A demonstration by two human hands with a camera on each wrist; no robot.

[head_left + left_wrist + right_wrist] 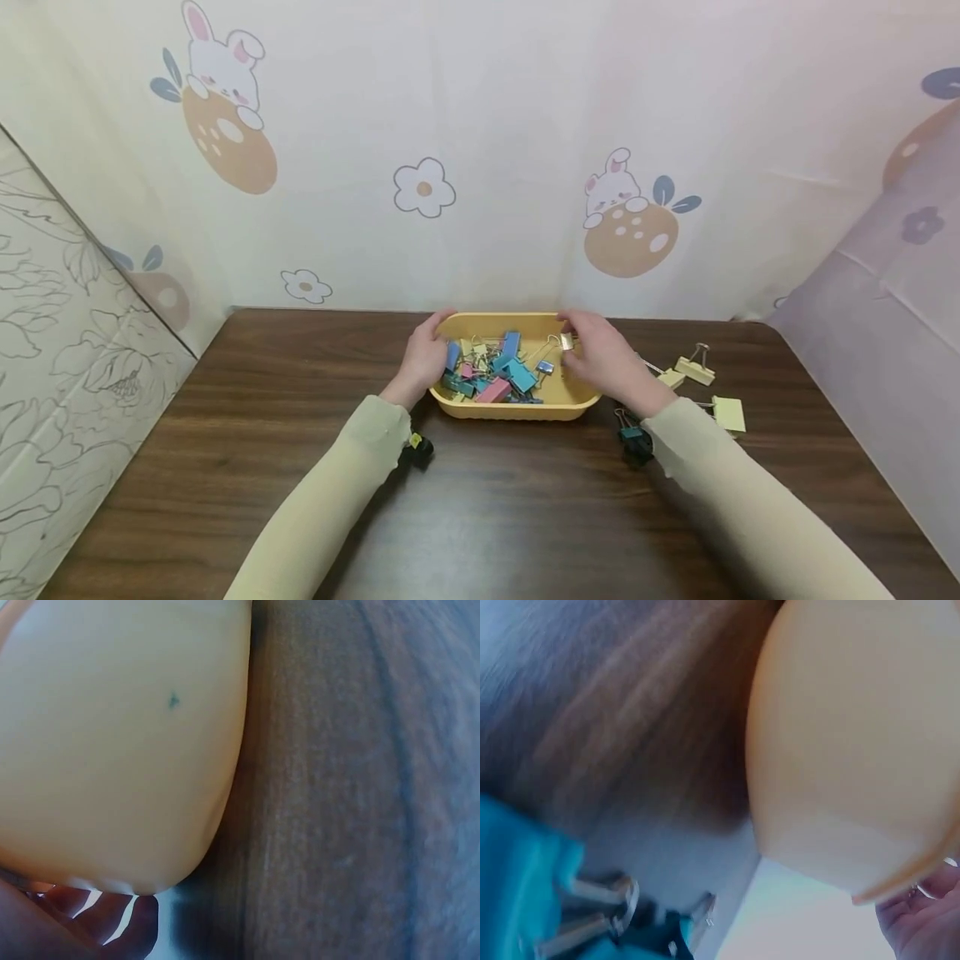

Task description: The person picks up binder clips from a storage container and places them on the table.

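A yellow plastic basket (517, 412) stands near the table's back edge, holding several binder clips (519, 375) in blue, teal, pink and yellow. At its left end my left hand (425, 358) grips the wall, and the left wrist view shows curled fingers (139, 930) at the basket's far side. My right hand (603, 358) holds the opposite end by the rim. A small gold-coloured clip (567, 342) with wire handles shows right beside the right thumb and forefinger; whether they touch it I cannot tell.
Right of the basket, pale yellow binder clips (695, 370) lie on the brown wooden table (525, 500). A teal clip (632, 432) sits close to the right wrist. A printed curtain (495, 167) hangs behind the table.
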